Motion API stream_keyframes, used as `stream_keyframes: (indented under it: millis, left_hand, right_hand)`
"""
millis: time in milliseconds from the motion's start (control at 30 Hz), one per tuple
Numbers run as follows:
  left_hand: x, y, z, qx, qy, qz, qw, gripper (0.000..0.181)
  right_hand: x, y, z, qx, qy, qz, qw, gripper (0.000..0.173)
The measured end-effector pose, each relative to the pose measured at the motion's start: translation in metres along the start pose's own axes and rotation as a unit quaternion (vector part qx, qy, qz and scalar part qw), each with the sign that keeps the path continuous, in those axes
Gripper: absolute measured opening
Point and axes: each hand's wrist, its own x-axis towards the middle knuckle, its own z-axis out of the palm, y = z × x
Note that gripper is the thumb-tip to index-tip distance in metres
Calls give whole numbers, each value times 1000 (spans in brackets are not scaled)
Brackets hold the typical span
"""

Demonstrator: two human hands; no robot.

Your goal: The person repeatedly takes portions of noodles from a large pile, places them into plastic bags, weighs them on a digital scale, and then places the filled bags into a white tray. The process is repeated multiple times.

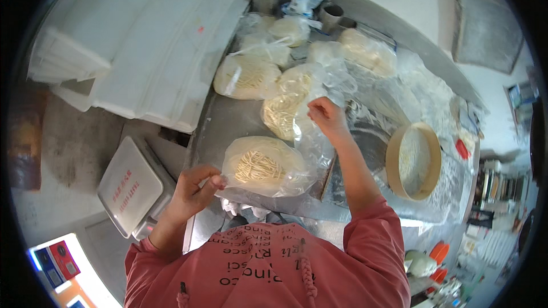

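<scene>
A clear plastic bag of noodles (261, 167) lies near the front edge of the metal table (231, 119). At its left end, my left hand (199, 188) pinches the edge of the bag between thumb and finger. My right hand (329, 116) is raised over clear plastic bags beyond it, its fingers curled; whether it holds any plastic I cannot tell. Just left of that hand lies another bag of noodles (280, 113). A further noodle bag (246, 77) sits behind, at the table's left side.
A round wooden-rimmed sieve (391, 162) stands at the right near floury plastic sheeting (419, 81). More filled bags (368, 51) and a grey cylindrical container (266, 0) are at the back. White plastic tubs (150, 42) stand at the left, above a metal-topped scale (132, 184).
</scene>
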Motion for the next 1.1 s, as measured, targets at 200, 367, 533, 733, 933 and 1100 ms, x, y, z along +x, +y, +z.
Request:
stream_keyframes:
  millis: [200, 367, 533, 733, 933, 1100]
  left_hand:
    - [52, -3, 21, -87, 175, 40, 980, 8]
    - [151, -16, 110, 265, -85, 226, 934, 34]
    - [235, -34, 147, 636, -63, 340, 689, 50]
    - [187, -5, 104, 674, -271, 170, 666, 17]
    - [58, 16, 27, 178, -175, 226, 942, 9]
    - [-64, 47, -44, -146, 17, 194, 970, 20]
  right_hand:
    - [62, -4, 28, -452, 330, -125, 819, 65]
    - [104, 0, -10, -409, 200, -28, 890, 40]
    - [118, -9, -31, -4, 138, 9, 990, 11]
    - [77, -114, -58, 288, 20, 154, 945, 19]
    - [21, -230, -26, 327, -166, 4, 930, 20]
    - [-39, -340, -8, 296, -221, -113, 923, 26]
